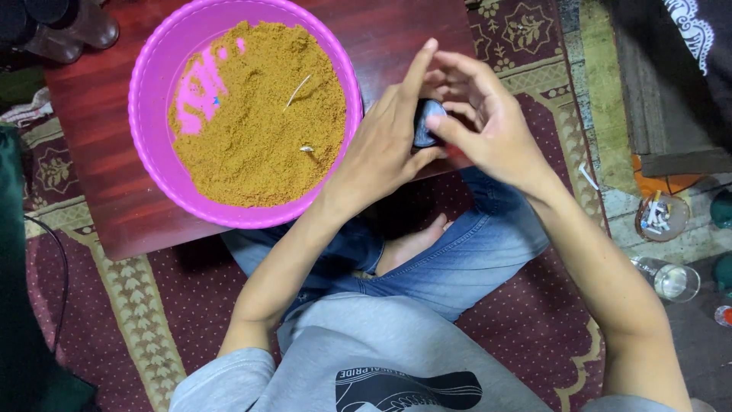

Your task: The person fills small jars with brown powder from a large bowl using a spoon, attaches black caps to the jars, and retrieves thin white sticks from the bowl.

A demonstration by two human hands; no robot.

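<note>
While we sit cross-legged on the patterned rug [175, 320], our hands meet at upper centre of the frame over the edge of the dark red bench [114, 191]. Our left hand [385, 145] and right hand [488, 122] close together around a small dark round object [425, 122], pinching it between fingers. To its left sits a pink basin [152, 69] of brown powder [259, 114].

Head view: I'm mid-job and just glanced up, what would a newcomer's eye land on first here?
First the bright pink basin on the dark red low table, upper left, heaped with yellow-brown powder. Next, right of it at the table's edge, the left hand and right hand close together around a small dark round object. A patterned maroon rug lies beneath.
</note>
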